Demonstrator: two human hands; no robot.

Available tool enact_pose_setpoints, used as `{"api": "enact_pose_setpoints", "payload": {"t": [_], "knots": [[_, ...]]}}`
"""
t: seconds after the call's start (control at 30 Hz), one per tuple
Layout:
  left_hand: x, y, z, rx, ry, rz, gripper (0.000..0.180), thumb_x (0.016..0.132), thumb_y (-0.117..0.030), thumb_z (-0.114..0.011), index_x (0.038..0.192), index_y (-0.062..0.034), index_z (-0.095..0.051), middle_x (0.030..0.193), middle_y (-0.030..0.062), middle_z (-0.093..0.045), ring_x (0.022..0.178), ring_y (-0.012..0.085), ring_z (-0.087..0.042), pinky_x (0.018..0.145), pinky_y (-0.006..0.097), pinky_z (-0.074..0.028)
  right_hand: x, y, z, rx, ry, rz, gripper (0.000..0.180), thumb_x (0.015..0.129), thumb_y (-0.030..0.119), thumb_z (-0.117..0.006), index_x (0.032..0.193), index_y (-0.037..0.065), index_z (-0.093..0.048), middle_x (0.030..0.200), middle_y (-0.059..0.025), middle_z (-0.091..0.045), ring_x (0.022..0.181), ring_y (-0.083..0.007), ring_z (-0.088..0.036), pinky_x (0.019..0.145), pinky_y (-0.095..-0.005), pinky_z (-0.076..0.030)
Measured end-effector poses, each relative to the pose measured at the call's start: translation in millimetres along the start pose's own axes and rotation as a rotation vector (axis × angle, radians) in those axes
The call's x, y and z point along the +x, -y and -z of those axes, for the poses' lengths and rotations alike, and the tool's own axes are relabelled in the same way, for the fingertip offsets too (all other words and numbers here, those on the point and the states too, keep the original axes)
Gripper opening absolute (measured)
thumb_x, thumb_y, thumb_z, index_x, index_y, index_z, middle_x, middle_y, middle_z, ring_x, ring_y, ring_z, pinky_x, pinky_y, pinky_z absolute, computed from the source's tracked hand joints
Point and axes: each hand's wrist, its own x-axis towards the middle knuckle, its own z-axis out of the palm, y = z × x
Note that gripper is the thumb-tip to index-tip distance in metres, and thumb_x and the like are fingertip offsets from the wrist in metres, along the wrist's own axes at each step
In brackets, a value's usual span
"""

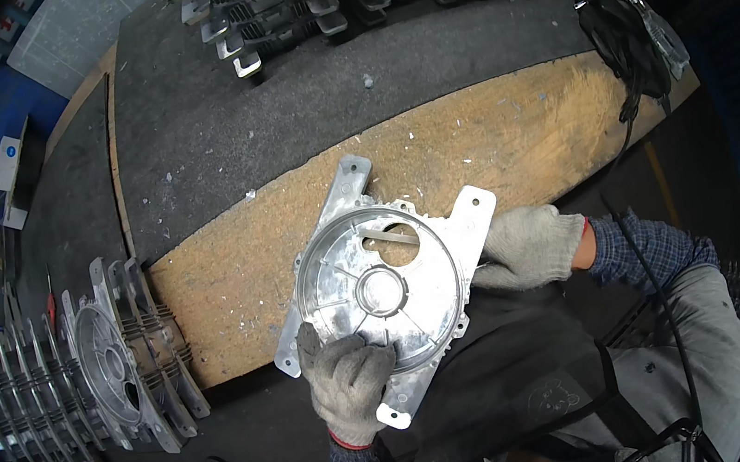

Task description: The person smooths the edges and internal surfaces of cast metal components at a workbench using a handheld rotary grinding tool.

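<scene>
A round cast aluminium housing plate with mounting ears lies tilted over the front edge of a particle-board bench top. My left hand, in a grey knit glove, grips its lower rim near a corner ear. My right hand, also gloved, reaches behind the plate's right side, beside the upper right ear. A thin flat tool or file shows through the plate's round opening. What the right hand holds is hidden by the plate.
A row of similar finned castings stands upright at the bench's left end. More castings are stacked at the back on a dark mat. A black cabled tool rests at the right. Metal chips litter the board.
</scene>
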Motion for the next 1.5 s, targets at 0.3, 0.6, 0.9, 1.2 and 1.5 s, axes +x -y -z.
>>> {"api": "enact_pose_setpoints", "payload": {"t": [0.3, 0.6, 0.9, 1.2, 1.5], "knots": [[2, 0, 3, -0.002, 0.013, 0.018, 0.019, 0.074, -0.028, -0.085, 0.087, -0.0184, -0.077, 0.09, -0.0023, -0.068, 0.1, 0.025, -0.069, 0.124, 0.069, -0.038, 1, -1, 0, 0.009, -0.048, 0.06, 0.053, 0.109, 0.05, -0.06, 0.137, 0.006, -0.066, 0.099, -0.0255, -0.076, 0.084, -0.0422, -0.077, 0.076, -0.0502, -0.065], [2, -2, 5, -0.014, 0.016, 0.044, 0.017, 0.074, -0.027, -0.085, 0.087, -0.0193, -0.077, 0.09, -0.0037, -0.069, 0.103, 0.0243, -0.069, 0.127, 0.068, -0.036, 1, -1, -1, -0.015, -0.022, 0.027, 0.054, 0.109, 0.052, -0.06, 0.135, 0.006, -0.068, 0.097, -0.0264, -0.076, 0.083, -0.0433, -0.076, 0.075, -0.0508, -0.064], [2, -1, 5, -0.009, 0.023, 0.044, 0.017, 0.074, -0.028, -0.083, 0.088, -0.0197, -0.078, 0.092, -0.0037, -0.069, 0.105, 0.0233, -0.069, 0.127, 0.068, -0.036, 1, -4, -4, 0.009, -0.013, 0.018, 0.053, 0.109, 0.053, -0.06, 0.135, 0.007, -0.068, 0.097, -0.0261, -0.076, 0.084, -0.044, -0.076, 0.077, -0.0525, -0.064], [3, -1, 3, 0.006, 0.015, 0.042, 0.017, 0.075, -0.026, -0.084, 0.088, -0.019, -0.077, 0.093, -0.0029, -0.069, 0.104, 0.0229, -0.069, 0.127, 0.068, -0.037, 4, -2, -6, 0.001, -0.066, 0.024, 0.053, 0.108, 0.052, -0.062, 0.133, 0.006, -0.068, 0.096, -0.0254, -0.076, 0.083, -0.0442, -0.076, 0.077, -0.0522, -0.064], [8, -8, 9, -0.086, -0.113, 0.037, 0.023, 0.079, -0.029, -0.087, 0.094, -0.0146, -0.077, 0.092, 0.0, -0.07, 0.098, 0.0267, -0.069, 0.109, 0.058, -0.051, -19, 5, 28, 0.048, 0.195, -0.114, 0.076, 0.103, 0.058, -0.066, 0.154, 0.005, -0.046, 0.113, -0.0287, -0.075, 0.104, -0.0483, -0.075, 0.09, -0.0545, -0.061]]}}
